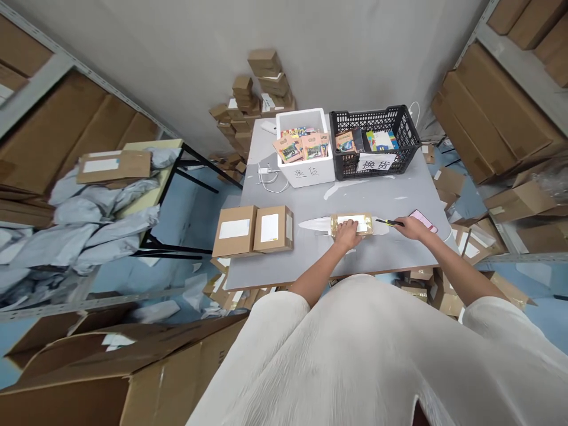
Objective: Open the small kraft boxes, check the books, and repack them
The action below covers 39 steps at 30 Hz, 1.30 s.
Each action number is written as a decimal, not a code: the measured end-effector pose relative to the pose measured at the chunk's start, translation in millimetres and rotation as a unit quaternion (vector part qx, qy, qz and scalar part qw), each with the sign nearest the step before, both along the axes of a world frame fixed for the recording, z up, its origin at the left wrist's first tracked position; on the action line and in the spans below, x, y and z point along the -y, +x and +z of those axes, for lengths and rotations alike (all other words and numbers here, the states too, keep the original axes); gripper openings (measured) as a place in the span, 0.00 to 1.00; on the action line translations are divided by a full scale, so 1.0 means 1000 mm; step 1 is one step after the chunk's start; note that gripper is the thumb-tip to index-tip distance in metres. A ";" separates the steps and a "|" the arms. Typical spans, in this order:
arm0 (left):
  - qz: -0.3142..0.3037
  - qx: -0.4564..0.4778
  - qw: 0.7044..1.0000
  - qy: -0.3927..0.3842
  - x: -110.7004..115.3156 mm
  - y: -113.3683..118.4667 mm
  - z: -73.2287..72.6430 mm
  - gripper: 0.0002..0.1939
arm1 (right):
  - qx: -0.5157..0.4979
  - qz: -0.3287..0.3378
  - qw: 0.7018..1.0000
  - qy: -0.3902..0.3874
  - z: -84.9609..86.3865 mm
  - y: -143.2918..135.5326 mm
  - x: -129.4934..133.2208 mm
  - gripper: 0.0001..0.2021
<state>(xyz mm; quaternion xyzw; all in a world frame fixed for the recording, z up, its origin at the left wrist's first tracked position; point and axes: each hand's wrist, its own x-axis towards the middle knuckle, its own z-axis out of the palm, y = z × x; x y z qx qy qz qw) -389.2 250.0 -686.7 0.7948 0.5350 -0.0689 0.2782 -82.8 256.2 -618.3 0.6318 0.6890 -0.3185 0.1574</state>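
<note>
A small taped cardboard box (368,219) with a white label lies on the grey table (306,269). My left hand (348,234) presses on top of it, fingers curled over the label and holding it down. To the right of the box, my right hand (410,228) is closed around a yellow and black utility knife (389,222). Its tip points left, close to the box's right end but apart from it. A phone (423,220) lies just beyond my right hand, partly covered by it.
Two labelled cardboard boxes, one left (234,231) and one right (273,228), stand at the table's left. Behind are a white foam bin (308,176) and a black crate (377,165) with colourful packs. A side table (177,148) bears grey parcels; a large open carton (177,367) stands lower left.
</note>
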 end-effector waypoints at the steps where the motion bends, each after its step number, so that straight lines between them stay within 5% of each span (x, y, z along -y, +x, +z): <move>1: -0.004 -0.007 1.000 -0.010 -0.004 0.003 -0.001 0.28 | -0.008 -0.006 1.000 0.002 -0.002 0.000 0.002 0.22; 9: -0.019 -0.034 0.999 0.002 -0.008 0.006 -0.008 0.25 | -0.067 -0.031 0.997 0.021 -0.019 -0.002 0.002 0.21; 24: -0.032 -0.016 0.999 -0.010 -0.001 -0.035 -0.002 0.27 | -0.052 0.128 0.990 -0.004 -0.045 -0.043 -0.027 0.20; 30: -0.028 -0.015 0.999 -0.004 -0.002 -0.034 -0.004 0.27 | -0.129 0.041 0.989 -0.063 -0.058 -0.046 -0.015 0.18; 39: -0.026 -0.010 1.000 0.005 0.000 -0.034 -0.009 0.26 | -0.298 -0.089 0.934 -0.179 -0.064 -0.029 0.013 0.22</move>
